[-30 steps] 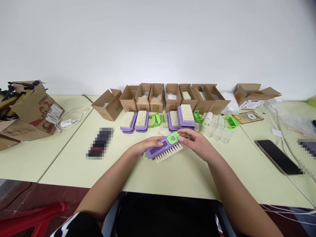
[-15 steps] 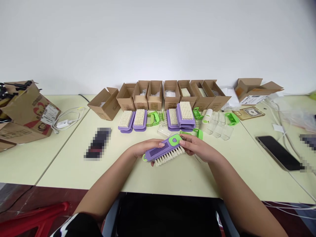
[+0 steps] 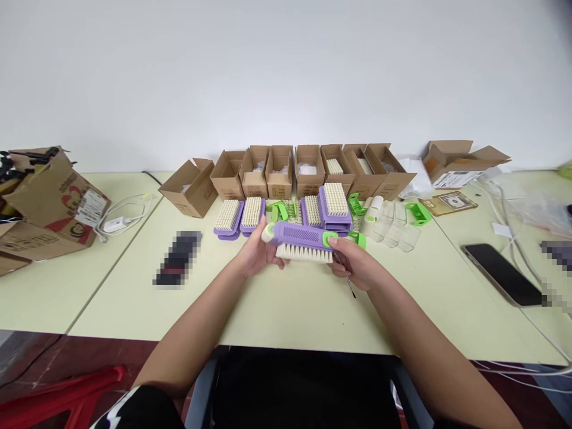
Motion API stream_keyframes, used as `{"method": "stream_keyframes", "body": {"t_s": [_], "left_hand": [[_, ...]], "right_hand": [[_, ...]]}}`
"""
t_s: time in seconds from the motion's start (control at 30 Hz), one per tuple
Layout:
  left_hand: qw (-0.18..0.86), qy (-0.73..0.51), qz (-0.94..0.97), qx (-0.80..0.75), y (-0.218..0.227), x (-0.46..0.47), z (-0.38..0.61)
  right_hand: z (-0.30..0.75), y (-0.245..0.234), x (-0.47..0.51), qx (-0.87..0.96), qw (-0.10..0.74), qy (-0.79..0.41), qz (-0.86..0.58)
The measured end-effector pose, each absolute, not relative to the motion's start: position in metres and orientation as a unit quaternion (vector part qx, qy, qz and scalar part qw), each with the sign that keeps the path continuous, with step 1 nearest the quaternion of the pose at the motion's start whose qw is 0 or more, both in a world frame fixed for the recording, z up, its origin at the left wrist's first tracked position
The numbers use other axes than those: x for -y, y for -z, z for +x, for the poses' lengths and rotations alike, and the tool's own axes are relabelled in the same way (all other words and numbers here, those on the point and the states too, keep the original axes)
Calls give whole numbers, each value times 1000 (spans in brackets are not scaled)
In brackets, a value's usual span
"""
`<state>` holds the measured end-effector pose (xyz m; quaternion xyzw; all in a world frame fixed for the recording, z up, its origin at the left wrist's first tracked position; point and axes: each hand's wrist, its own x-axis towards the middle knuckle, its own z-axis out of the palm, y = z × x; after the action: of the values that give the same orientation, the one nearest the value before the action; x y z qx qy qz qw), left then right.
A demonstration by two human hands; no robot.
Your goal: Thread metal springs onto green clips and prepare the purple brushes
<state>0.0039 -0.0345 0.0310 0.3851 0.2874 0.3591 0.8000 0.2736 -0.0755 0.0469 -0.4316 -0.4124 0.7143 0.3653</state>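
Observation:
A purple scrub brush (image 3: pixel 300 237) with pale bristles facing down and green end pieces is held level above the table. My left hand (image 3: pixel 255 253) grips its left end, fingers curled under it. My right hand (image 3: pixel 355 265) grips the right end, thumb on the green piece, and a thin dark metal tool (image 3: pixel 349 286) sticks out below its fingers. Behind the brush lie two purple brushes (image 3: pixel 241 215) bristles up and a stack of purple brushes (image 3: pixel 329 208).
A row of open cardboard boxes (image 3: pixel 295 170) stands at the back. Green handles (image 3: pixel 417 213) and clear plastic parts (image 3: pixel 395 229) lie to the right. A phone (image 3: pixel 503 274) and cables are far right. A large box (image 3: pixel 49 199) and a charger (image 3: pixel 117 222) sit left.
Both hands lifted the brush off the table and turned it level, its left end swinging up and away from me. The thin tool now shows under my right hand.

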Motion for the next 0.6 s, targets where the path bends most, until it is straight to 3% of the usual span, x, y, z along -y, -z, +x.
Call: {"method": "stream_keyframes", "body": {"t_s": [0.23,0.37,0.6], "left_hand": [[681,-569,345,-305,-23,55,38],[672,-583,293,-350,-25,54,37],[667,-576,312,-354,-20,46,34]], "right_hand": [[244,-41,83,388,441,-665,-462],[241,-37,84,427,448,-618,-486],[251,-35,79,438,402,-647,-477]]}}
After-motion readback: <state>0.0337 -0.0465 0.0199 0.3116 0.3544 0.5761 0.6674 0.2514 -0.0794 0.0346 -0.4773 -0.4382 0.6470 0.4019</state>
